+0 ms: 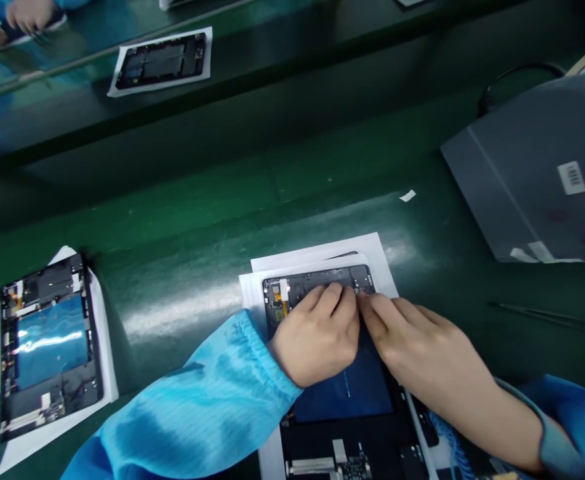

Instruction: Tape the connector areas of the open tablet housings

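The opened tablet [302,288] lies on a white sheet [372,250] on the green bench [197,267]; left hand [317,333] and right hand [412,340] meet fingertips at its far edge; each grip narrow, whether pinching anything I cannot tell.

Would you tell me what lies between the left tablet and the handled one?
In the head view, bare green mat and the blue sleeve separate the left tablet from the handled tablet.
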`<action>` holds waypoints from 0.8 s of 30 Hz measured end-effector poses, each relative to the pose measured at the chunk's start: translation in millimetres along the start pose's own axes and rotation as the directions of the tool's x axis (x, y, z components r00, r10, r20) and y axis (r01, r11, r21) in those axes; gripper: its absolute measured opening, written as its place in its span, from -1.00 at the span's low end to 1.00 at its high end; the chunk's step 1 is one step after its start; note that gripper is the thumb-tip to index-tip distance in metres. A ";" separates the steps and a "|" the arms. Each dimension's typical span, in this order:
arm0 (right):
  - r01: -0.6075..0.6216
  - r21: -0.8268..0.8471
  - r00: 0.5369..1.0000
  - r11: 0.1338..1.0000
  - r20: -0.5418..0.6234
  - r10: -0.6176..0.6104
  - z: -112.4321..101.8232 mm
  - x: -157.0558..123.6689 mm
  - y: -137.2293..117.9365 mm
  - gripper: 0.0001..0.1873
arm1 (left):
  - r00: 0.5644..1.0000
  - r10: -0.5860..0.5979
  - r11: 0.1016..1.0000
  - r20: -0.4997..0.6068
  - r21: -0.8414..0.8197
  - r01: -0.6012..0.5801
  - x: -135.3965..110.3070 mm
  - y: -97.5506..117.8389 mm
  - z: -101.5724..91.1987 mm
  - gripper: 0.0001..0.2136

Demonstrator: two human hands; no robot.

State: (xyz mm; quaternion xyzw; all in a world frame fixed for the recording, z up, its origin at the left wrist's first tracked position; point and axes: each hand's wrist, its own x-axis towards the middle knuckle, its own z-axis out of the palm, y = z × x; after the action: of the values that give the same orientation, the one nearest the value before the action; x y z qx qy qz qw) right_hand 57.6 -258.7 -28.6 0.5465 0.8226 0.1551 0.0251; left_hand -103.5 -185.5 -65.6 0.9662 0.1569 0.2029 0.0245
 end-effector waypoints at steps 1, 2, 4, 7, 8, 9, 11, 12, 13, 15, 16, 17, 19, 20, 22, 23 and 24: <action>0.011 -0.020 1.000 1.000 0.011 -0.011 -2.6 0.7 -2.0 -0.75 | 1.000 -0.020 0.999 0.021 -0.030 0.021 -5.1 1.0 -0.1 -0.71; 0.023 -0.039 1.000 0.999 0.017 -0.022 -4.4 0.9 -3.7 -0.75 | 0.997 -0.057 0.995 0.045 -0.077 0.061 -13.3 1.5 -1.9 -0.71; 0.040 -0.059 0.999 0.997 0.034 -0.038 -5.4 -0.7 -6.0 -0.72 | 0.975 -0.200 0.955 0.094 -0.204 0.216 -38.6 -0.5 -12.3 -0.69; -0.003 -0.016 1.000 1.000 0.016 0.003 -1.9 -8.3 -6.9 -0.62 | 0.837 -0.527 0.750 0.148 -0.383 0.539 -84.2 -12.9 -41.8 -0.66; -0.020 0.029 1.000 0.999 -0.012 0.020 -0.2 -11.6 -6.6 -0.60 | 0.765 -0.625 0.652 0.158 -0.433 0.622 -95.4 -18.6 -52.3 -0.67; -0.028 0.078 0.998 0.997 -0.048 0.032 1.5 -14.8 -6.1 -0.59 | 0.692 -0.701 0.557 0.173 -0.473 0.683 -102.4 -24.3 -61.6 -0.69; -0.019 0.150 0.993 0.988 -0.114 0.037 4.5 -20.9 -4.9 -0.60 | 0.590 -0.772 0.413 0.237 -0.518 0.749 -103.1 -34.3 -73.0 -0.76; -0.012 0.163 0.990 0.987 -0.140 0.035 6.0 -23.4 -4.3 -0.61 | 0.564 -0.780 0.372 0.273 -0.523 0.767 -97.9 -38.2 -74.5 -0.81; -0.007 0.165 0.987 0.986 -0.156 0.033 7.8 -25.7 -3.7 -0.61 | 0.552 -0.775 0.349 0.309 -0.519 0.780 -90.6 -41.5 -73.4 -0.86; -0.011 0.163 0.985 0.987 -0.167 0.038 12.2 -29.6 -3.1 -0.60 | 0.541 -0.767 0.326 0.346 -0.515 0.793 -75.0 -45.8 -66.2 -0.91; -0.014 0.164 0.984 0.986 -0.173 0.043 14.8 -31.2 -2.9 -0.59 | 0.536 -0.769 0.316 0.349 -0.521 0.793 -68.9 -46.5 -61.7 -0.90; -0.015 0.167 0.983 0.986 -0.177 0.045 17.5 -32.6 -2.9 -0.58 | 0.532 -0.774 0.305 0.344 -0.533 0.789 -64.5 -45.9 -57.5 -0.89; -0.016 0.171 0.981 0.985 -0.185 0.048 22.4 -34.4 -2.9 -0.57 | 0.526 -0.783 0.269 0.332 -0.583 0.767 -61.4 -40.4 -50.9 -0.83; -0.019 0.172 0.981 0.985 -0.189 0.052 24.1 -34.6 -3.0 -0.56 | 0.526 -0.785 0.243 0.328 -0.617 0.748 -62.0 -35.5 -48.6 -0.77; -0.022 0.171 0.979 0.985 -0.196 0.056 25.6 -33.7 -3.0 -0.56 | 0.537 -0.773 0.184 0.339 -0.690 0.700 -65.6 -22.5 -46.0 -0.57; -0.023 0.169 0.978 0.985 -0.202 0.057 25.3 -32.8 -2.8 -0.56 | 0.547 -0.761 0.159 0.348 -0.719 0.677 -67.7 -14.9 -45.6 -0.48; -0.020 0.168 0.975 0.986 -0.214 0.056 24.4 -32.1 -2.4 -0.57 | 0.560 -0.751 0.136 0.350 -0.747 0.650 -69.6 -6.7 -45.5 -0.42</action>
State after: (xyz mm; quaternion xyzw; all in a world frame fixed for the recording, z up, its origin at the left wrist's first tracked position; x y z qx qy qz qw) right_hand 73.5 -283.1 -56.6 0.5419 0.8198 0.1458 -0.1137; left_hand -184.0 -201.7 -51.4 0.6310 0.4755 0.2661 0.5522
